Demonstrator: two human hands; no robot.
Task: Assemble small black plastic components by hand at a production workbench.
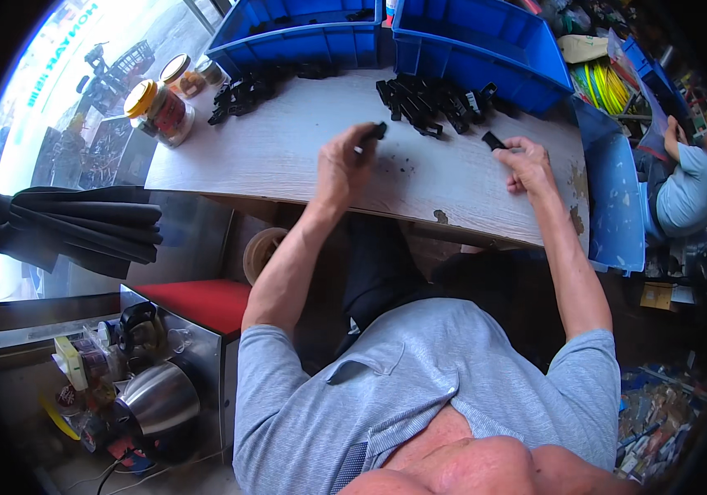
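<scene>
Over the pale, chipped tabletop (pixel 271 161), the left hand (pixel 344 163) is gripping a small black part (pixel 379 129) and the right hand (pixel 529 168) is pinching a second black part (pixel 493 140). Beyond, loose black pieces (pixel 432 103) are lying heaped before two blue bins (pixel 308 49), while jars (pixel 172 124) are standing leftward, near a bright window (pixel 40 153). A co-worker (pixel 690 194) is showing at far right.

Head-worn fisheye cam looks dn on table (pixel 275 157) from above, w/ wide FOV.
</scene>
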